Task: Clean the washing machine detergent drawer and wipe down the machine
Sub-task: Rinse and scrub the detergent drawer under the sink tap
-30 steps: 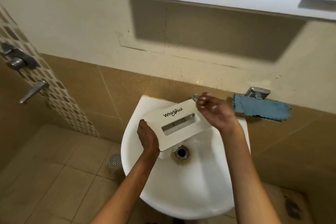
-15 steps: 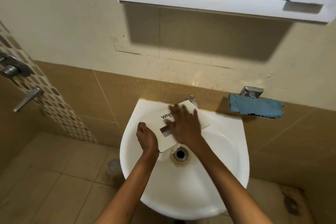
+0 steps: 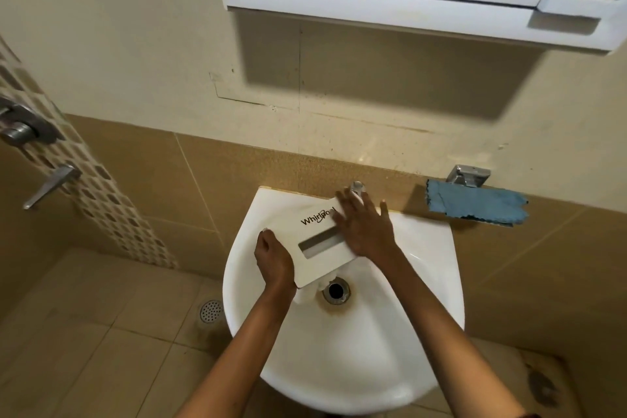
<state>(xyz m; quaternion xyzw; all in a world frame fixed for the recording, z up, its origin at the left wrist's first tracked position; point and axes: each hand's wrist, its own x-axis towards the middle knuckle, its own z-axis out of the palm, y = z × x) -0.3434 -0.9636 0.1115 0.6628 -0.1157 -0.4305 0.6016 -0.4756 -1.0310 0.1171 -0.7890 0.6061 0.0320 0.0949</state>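
A white detergent drawer [image 3: 315, 237] with a Whirlpool logo and a slot-shaped handle recess lies face up over the white sink [image 3: 366, 349]. My left hand [image 3: 273, 260] grips its near left edge. My right hand [image 3: 364, 226] lies flat, fingers spread, on the right part of the drawer's front panel, and its fingertips reach the tap [image 3: 356, 187]. The drawer's body under the panel is mostly hidden.
A blue cloth [image 3: 478, 207] hangs from a metal holder [image 3: 468, 175] on the tiled wall to the right of the sink. A mirror cabinet [image 3: 407, 7] hangs above. The sink drain [image 3: 336, 290] is near the drawer. Shower fittings [image 3: 20, 132] and a floor drain [image 3: 211, 310] lie left.
My right hand came from beside the tap onto the drawer's front, then slid right along the panel, uncovering the handle slot. My left hand has kept its grip.
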